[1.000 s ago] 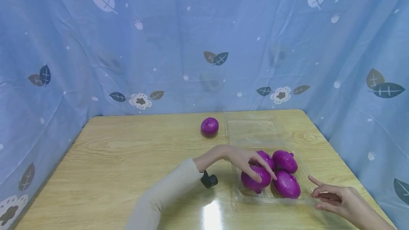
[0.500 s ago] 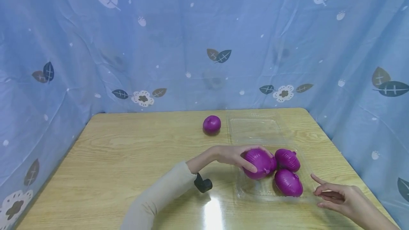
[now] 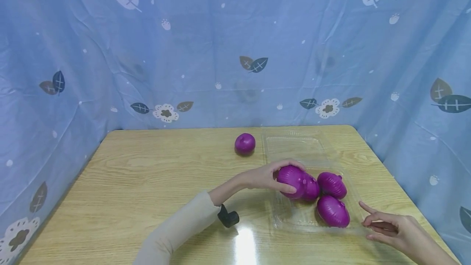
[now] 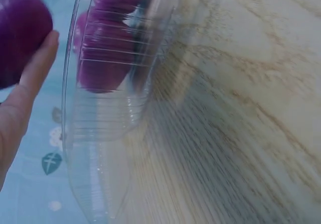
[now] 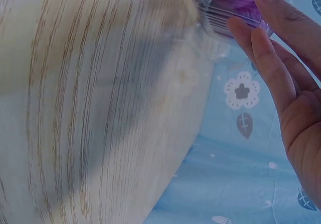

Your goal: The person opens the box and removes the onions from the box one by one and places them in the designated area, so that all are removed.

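Observation:
My left hand point(image 3: 259, 177) grips a purple onion point(image 3: 288, 178), thumb at the front and fingers over the top. The onion is lifted over the left side of a clear plastic container point(image 3: 296, 218). In the left wrist view, the held onion point(image 4: 21, 38) shows outside the ribbed wall. Inside the container are three more onions: one point(image 3: 312, 188) partly behind the held one, another point(image 3: 332, 185) at the back right, the third point(image 3: 333, 212) at the front right. My right hand point(image 3: 388, 228) pinches the container's front right corner, with its uppermost finger extended.
The container's clear lid point(image 3: 294, 148) lies folded back behind it. A single onion point(image 3: 245, 144) sits on the wooden table point(image 3: 158, 175) left of the lid. A blue patterned curtain point(image 3: 220, 52) hangs around the table's back and sides. A black wrist camera point(image 3: 228, 218) hangs under my left wrist.
My left hand has taken hold of the front left onion in the container and raised it, moving up and to the left. The right hand stays at the corner.

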Action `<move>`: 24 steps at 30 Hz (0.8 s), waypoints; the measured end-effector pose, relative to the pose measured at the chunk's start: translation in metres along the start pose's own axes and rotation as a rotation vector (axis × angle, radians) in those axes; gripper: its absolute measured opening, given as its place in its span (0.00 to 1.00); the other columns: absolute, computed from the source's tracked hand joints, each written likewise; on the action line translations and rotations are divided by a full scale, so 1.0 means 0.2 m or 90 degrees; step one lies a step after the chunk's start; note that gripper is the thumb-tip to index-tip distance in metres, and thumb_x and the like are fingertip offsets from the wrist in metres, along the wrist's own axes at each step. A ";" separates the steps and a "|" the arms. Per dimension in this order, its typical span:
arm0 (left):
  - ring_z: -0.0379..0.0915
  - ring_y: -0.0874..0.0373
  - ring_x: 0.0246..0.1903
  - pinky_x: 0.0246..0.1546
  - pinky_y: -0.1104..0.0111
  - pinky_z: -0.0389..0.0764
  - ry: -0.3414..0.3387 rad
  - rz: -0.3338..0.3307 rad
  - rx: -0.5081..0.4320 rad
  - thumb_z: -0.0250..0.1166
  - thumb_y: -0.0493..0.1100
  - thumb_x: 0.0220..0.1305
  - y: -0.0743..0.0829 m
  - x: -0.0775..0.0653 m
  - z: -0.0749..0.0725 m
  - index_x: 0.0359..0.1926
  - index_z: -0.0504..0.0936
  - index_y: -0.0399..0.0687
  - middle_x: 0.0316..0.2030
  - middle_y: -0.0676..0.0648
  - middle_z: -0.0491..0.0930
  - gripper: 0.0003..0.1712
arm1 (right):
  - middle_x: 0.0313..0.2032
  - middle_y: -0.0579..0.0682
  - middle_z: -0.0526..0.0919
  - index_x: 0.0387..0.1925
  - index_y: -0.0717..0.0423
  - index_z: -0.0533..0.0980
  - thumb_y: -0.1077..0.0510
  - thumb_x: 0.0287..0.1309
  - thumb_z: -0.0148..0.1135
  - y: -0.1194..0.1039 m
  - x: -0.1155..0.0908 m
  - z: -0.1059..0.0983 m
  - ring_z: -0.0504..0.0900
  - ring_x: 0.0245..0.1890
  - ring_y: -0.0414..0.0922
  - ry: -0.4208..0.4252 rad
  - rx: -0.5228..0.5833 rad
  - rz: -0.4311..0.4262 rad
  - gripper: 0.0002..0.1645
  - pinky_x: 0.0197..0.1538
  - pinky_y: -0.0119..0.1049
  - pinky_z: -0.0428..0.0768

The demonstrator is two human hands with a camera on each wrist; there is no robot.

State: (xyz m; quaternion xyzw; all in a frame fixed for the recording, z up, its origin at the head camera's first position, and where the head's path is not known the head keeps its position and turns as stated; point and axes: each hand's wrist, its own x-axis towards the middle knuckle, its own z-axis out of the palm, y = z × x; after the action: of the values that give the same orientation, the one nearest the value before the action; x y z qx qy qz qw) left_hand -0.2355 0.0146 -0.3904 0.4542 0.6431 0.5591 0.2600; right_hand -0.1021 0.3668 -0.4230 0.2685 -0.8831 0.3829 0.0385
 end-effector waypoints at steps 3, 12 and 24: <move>0.70 0.63 0.55 0.50 0.68 0.79 0.026 -0.004 0.004 0.68 0.29 0.55 0.01 -0.02 0.00 0.65 0.66 0.45 0.63 0.46 0.67 0.37 | 0.50 0.22 0.73 0.35 0.51 0.81 0.70 0.41 0.73 0.00 0.00 0.00 0.80 0.36 0.25 0.005 -0.012 -0.009 0.18 0.29 0.17 0.77; 0.74 0.64 0.51 0.47 0.69 0.80 0.082 -0.073 -0.006 0.75 0.30 0.46 0.04 -0.08 0.00 0.64 0.65 0.50 0.57 0.52 0.71 0.45 | 0.58 0.22 0.67 0.37 0.54 0.81 0.76 0.41 0.70 0.00 0.00 0.00 0.79 0.43 0.24 -0.007 0.048 -0.042 0.21 0.32 0.19 0.79; 0.71 0.62 0.53 0.46 0.68 0.81 0.150 -0.062 0.022 0.78 0.31 0.42 0.03 -0.14 -0.05 0.61 0.69 0.55 0.57 0.56 0.70 0.44 | 0.53 0.19 0.70 0.35 0.50 0.82 0.69 0.42 0.73 0.00 0.00 0.00 0.80 0.33 0.26 -0.011 -0.033 0.005 0.17 0.27 0.18 0.76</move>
State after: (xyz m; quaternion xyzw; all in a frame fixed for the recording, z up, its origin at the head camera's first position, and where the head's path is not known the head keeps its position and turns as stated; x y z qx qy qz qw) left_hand -0.2289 -0.0157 -0.3873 0.3579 0.6998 0.5842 0.2020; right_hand -0.1022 0.3665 -0.4225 0.2670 -0.8940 0.3580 0.0362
